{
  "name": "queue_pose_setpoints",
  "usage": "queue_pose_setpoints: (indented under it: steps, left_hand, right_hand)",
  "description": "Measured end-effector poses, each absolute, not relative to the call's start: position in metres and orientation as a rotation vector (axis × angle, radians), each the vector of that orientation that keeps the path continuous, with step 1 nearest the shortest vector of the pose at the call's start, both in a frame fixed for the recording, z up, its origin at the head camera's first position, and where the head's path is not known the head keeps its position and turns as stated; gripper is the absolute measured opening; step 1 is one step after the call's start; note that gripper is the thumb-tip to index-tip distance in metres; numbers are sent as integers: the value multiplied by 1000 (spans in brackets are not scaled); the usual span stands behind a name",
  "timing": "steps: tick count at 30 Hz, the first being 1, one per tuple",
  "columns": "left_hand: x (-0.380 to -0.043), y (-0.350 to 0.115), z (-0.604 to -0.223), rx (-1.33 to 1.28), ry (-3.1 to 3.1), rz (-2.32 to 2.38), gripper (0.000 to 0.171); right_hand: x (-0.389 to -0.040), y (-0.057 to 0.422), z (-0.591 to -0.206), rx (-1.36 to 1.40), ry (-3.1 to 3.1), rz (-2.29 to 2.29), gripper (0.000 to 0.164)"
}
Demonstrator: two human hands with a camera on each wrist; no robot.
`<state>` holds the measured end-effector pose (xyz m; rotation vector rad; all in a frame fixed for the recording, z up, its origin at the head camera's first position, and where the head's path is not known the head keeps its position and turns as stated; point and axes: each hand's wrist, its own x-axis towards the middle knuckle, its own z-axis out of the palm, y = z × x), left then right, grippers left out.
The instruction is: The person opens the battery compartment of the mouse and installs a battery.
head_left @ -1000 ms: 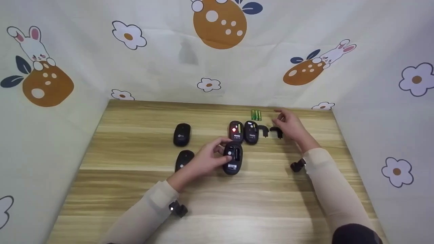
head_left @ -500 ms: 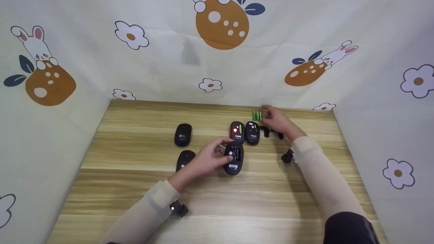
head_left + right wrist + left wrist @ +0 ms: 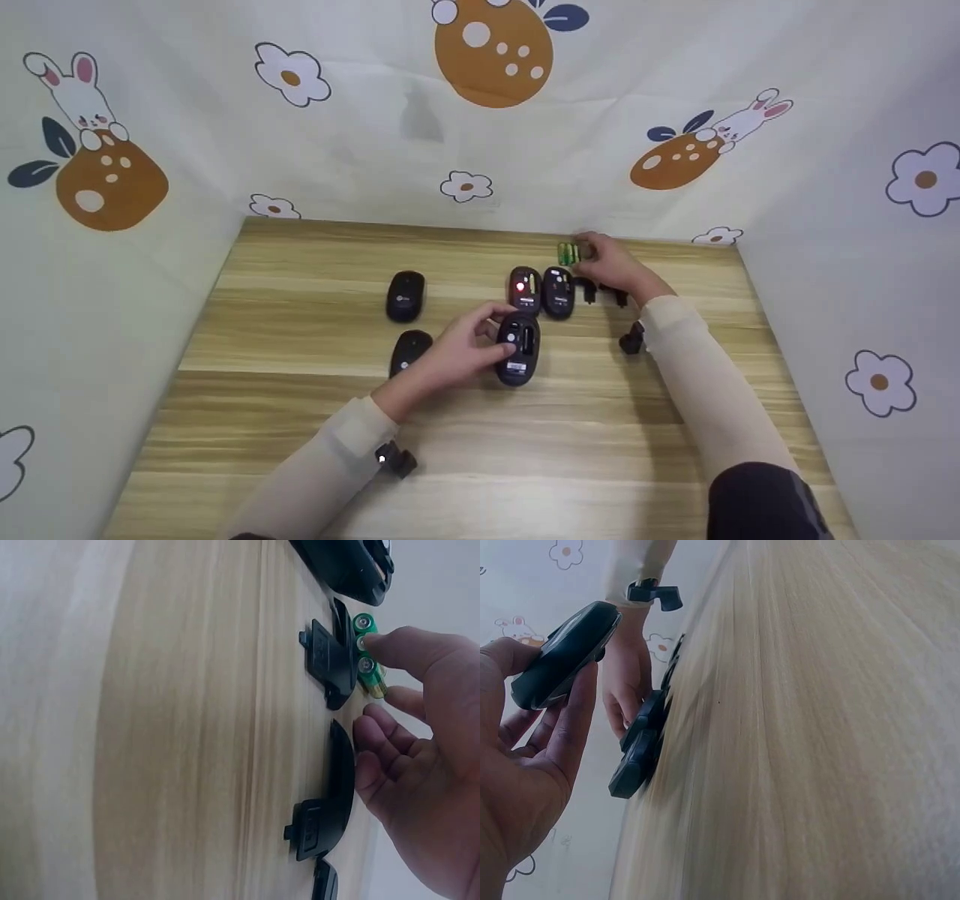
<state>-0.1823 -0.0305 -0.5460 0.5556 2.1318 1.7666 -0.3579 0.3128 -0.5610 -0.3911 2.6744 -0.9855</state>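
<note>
My left hand (image 3: 465, 345) grips a black computer mouse (image 3: 517, 369) with its underside up and its battery slot uncovered. In the left wrist view that mouse (image 3: 566, 656) is raised off the table, thumb on one side and fingers on the other. At the back of the table my right hand (image 3: 615, 266) reaches to several green batteries (image 3: 564, 253) lying side by side. Seen from the right wrist, its thumb and index finger are at opposite ends of the nearest battery (image 3: 367, 667), pinching it. The other fingers curl loosely over the black battery covers (image 3: 330, 660).
Two upturned mice lie side by side beyond the left hand, one glowing red (image 3: 523, 291), the other unlit (image 3: 559, 292). Two more black mice (image 3: 406, 297) sit right side up on the left. A patterned cloth (image 3: 337, 150) walls the wooden table (image 3: 300, 420).
My right hand has moved left from beside the covers to the batteries and its thumb and finger have come onto one. The left hand keeps holding the mouse in place.
</note>
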Motion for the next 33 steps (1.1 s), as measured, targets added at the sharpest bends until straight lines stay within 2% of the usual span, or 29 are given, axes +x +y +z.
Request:
queue_pose_setpoints:
  steps: [17, 24, 33]
  left_hand:
    - [-182, -31, -544, 540, 2121, 1771, 55]
    - [-182, -31, -546, 552, 2116, 1775, 54]
    - [-182, -30, -546, 543, 2114, 1770, 55]
  right_hand:
    - [-359, 318, -567, -356, 2647, -1060, 62]
    - [-356, 322, -569, -357, 2599, -1234, 50]
    - [-353, 326, -578, -295, 2634, -1430, 50]
